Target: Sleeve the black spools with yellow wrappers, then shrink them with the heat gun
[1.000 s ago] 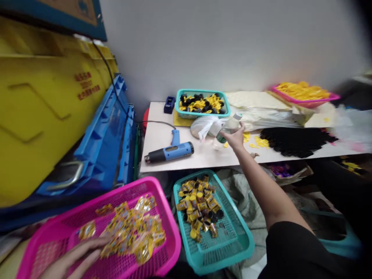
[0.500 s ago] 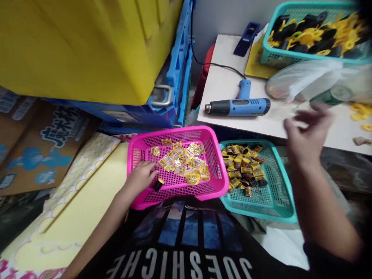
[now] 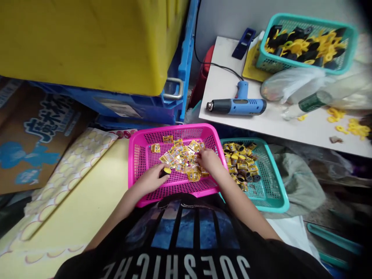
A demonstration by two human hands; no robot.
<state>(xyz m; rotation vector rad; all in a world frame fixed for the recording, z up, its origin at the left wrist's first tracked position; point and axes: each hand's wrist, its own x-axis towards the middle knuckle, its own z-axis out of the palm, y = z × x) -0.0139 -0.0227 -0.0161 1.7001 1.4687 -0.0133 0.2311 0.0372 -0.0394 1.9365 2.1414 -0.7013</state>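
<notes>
My left hand (image 3: 152, 178) is closed around a small cylinder (image 3: 167, 170) with a yellow top, held over the near left of the pink basket (image 3: 134, 157). Its black side is mostly hidden by my fingers. At the basket's right side, my right hand (image 3: 209, 159) has its fingers bent together at the edge of a pile of flat, shiny yellow printed plastic sleeves (image 3: 180, 155). Whatever is between those fingertips is too small to make out. Two sleeves lie apart from the pile at the back left.
To the right, a teal basket (image 3: 274, 180) holds several yellow-wrapped cylinders (image 3: 241, 161). On the white table lie a blue heat gun (image 3: 242, 106), a green can (image 3: 315, 101), a plastic bag (image 3: 293, 83) and a teal basket (image 3: 302, 66) of black and yellow parts. Blue crates (image 3: 136, 110) stand left.
My right hand has come from above the table's edge down into the pink basket. My left hand has moved slightly right and taken hold of the black-and-yellow cylinder that was lying there.
</notes>
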